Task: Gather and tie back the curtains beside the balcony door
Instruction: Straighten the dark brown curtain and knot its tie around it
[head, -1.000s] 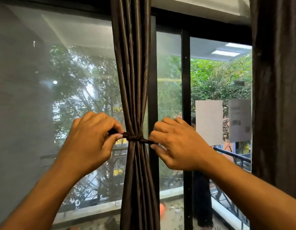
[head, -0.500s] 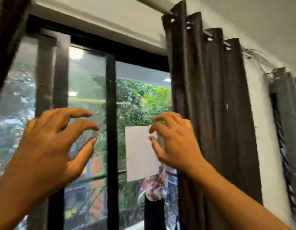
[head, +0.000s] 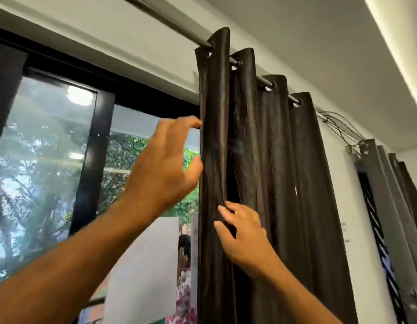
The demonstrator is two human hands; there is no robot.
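A dark brown curtain (head: 273, 183) hangs in loose pleats from eyelets on a metal rod (head: 165, 19), to the right of the black-framed balcony door (head: 90, 148). My left hand (head: 165, 164) is raised at the curtain's left edge, its fingers spread and curved, index tip and thumb touching the fabric. My right hand (head: 245, 237) is lower, with its fingertips laid on the fold between the first two pleats; its thumb is hidden. A strip of the other dark curtain (head: 4, 90) shows at the far left.
A white sheet of paper (head: 144, 265) is stuck on the glass below my left forearm. Loose wires (head: 340, 127) hang off the rod's right end. More grey curtain panels (head: 389, 206) hang at the far right. The ceiling is close above.
Both hands let go of the tie on the left curtain, and my view swung right and up. They have reached the right curtain and now touch its left pleats.
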